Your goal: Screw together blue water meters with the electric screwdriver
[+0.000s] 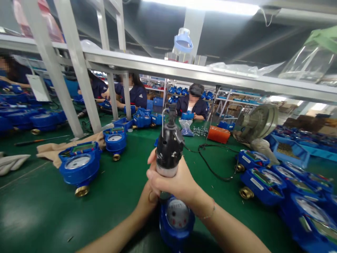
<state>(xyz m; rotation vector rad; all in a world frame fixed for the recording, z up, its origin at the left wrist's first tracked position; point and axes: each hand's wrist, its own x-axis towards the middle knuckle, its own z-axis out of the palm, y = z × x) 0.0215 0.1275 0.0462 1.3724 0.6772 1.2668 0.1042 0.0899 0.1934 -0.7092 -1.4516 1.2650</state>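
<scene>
My right hand [173,182] is closed around a black electric screwdriver [170,149], thumb across its front. The screwdriver stands nearly upright, its lower end over the top of a blue water meter [176,218] with a round white dial. Below and left of it is my left hand [150,193], close against the right hand and beside the meter's far end. Its fingers are mostly hidden behind the right hand and the screwdriver, so what they touch cannot be made out. The screwdriver's tip is hidden too.
Blue meters with brass fittings stand at left [79,167] and in a group at right [265,182]. A black cable [210,167] crosses the green bench. Behind are an orange block [218,134], a bag of small parts [186,128] and a fan [259,123]. Co-workers sit opposite. A shelf [158,65] spans overhead.
</scene>
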